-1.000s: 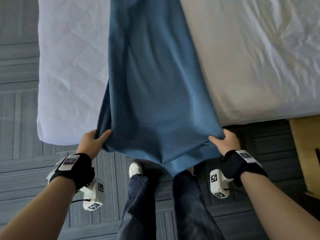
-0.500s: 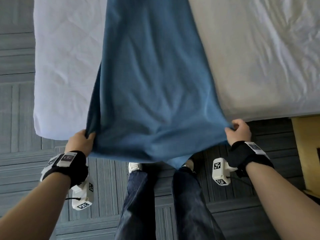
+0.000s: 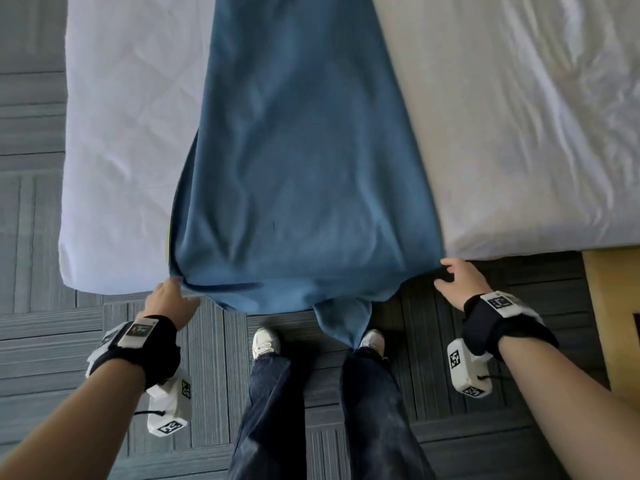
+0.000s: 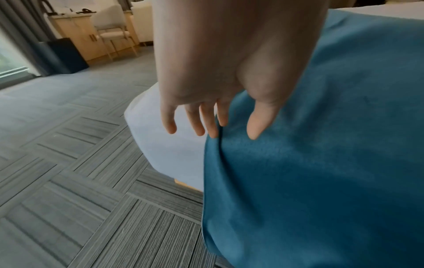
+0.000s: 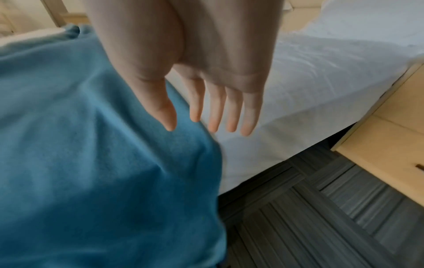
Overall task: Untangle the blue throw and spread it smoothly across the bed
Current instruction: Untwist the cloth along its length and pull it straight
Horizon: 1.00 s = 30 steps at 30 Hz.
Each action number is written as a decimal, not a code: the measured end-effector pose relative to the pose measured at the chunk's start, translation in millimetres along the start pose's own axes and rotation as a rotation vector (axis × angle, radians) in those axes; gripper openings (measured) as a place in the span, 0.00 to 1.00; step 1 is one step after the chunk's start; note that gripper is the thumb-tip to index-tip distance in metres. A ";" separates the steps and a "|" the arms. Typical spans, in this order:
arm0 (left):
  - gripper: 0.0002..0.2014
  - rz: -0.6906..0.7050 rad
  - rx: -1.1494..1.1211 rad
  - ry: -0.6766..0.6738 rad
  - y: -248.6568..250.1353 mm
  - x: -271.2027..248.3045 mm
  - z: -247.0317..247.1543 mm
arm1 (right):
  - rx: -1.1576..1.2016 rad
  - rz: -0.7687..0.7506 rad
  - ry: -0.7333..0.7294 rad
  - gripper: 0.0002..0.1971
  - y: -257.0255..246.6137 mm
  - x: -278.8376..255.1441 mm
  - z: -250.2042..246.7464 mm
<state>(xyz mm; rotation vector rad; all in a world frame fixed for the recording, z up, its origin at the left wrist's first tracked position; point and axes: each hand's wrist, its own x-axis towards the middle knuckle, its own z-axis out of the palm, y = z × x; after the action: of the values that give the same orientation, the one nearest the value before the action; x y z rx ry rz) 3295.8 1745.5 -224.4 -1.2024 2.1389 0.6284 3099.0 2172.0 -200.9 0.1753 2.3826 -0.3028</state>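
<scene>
The blue throw [image 3: 304, 150] lies as a long band across the white bed [image 3: 131, 133], its near end draped over the bed's edge toward me. A narrow fold [image 3: 346, 320] hangs lower, down to my right shoe. My left hand [image 3: 173, 289] is at the throw's near left corner; in the left wrist view its fingers [image 4: 213, 127] are straight and only brush the cloth edge [image 4: 321, 163]. My right hand [image 3: 453, 275] hovers at the near right corner with straight, spread fingers [image 5: 231, 117], holding nothing beside the throw [image 5: 91, 145].
A light wooden nightstand [image 3: 613, 323] stands at the right of the bed. Grey patterned carpet tiles [image 3: 34, 341] cover the floor where my legs and white shoes [image 3: 265, 341] stand. A chair and a wooden cabinet [image 4: 110, 32] sit far left.
Both hands gripped the throw's near corners and pulled them apart; now both have let go with fingers straightened, and the near end has dropped over the bed's edge.
</scene>
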 end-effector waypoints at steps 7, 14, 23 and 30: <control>0.27 0.012 -0.016 0.056 29.8 14.4 -10.3 | 0.104 -0.138 0.233 0.21 -30.1 41.9 -19.7; 0.26 -0.054 -0.057 0.114 40.2 9.4 -3.8 | 0.120 -0.159 0.157 0.16 -43.6 77.1 -40.5; 0.26 0.071 -0.215 0.428 74.4 17.5 -7.4 | 0.449 0.035 -0.137 0.17 -60.2 93.6 -31.7; 0.12 0.121 -0.316 0.546 85.7 61.8 -43.8 | 0.434 -0.076 -0.133 0.18 -104.1 66.7 -5.6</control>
<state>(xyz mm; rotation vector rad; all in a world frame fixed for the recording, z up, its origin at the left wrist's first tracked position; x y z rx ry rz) 3184.0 1721.5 -227.1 -1.5615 2.6501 0.7804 3024.7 2076.0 -224.7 0.2562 2.1667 -0.8401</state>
